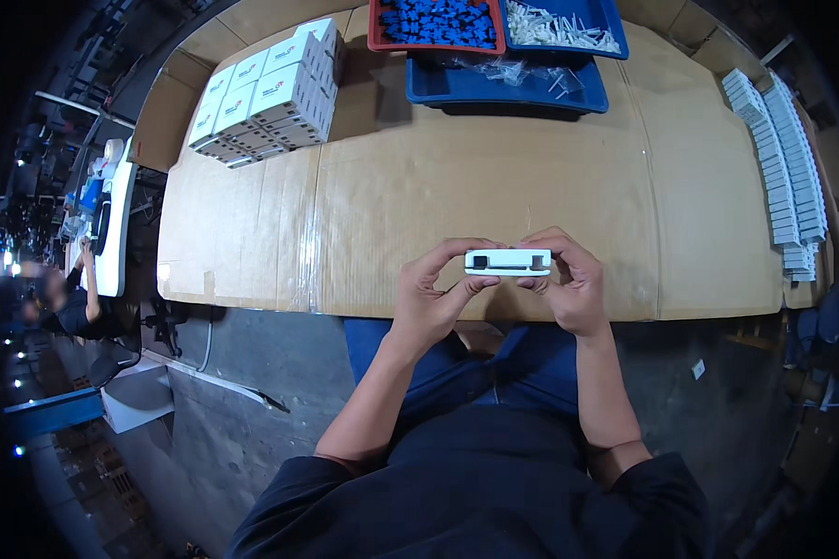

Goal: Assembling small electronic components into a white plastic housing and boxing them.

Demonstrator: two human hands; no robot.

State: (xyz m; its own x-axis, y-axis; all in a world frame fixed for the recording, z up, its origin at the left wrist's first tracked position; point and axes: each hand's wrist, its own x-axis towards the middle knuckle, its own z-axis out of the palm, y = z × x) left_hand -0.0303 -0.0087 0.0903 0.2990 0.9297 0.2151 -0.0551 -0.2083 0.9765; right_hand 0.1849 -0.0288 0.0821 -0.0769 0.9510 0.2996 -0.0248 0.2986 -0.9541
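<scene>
Left hand [424, 290] and right hand [576, 287] grip one white case [508, 262] by its two ends, over the near edge of the cardboard [475, 200]. Slotted face toward viewer; dark opening at its left end. Far left: stacked white boxes [268, 101]. Far centre: red bin [374, 30] of blue parts [438, 20], beside blue bin [615, 20] of white parts [555, 30]; blue tray [508, 99] nearer, clear plastic [503, 71] inside. Right: long rows of white units [781, 172]. Left background: a co-worker [75, 303] at a white table [114, 233].
</scene>
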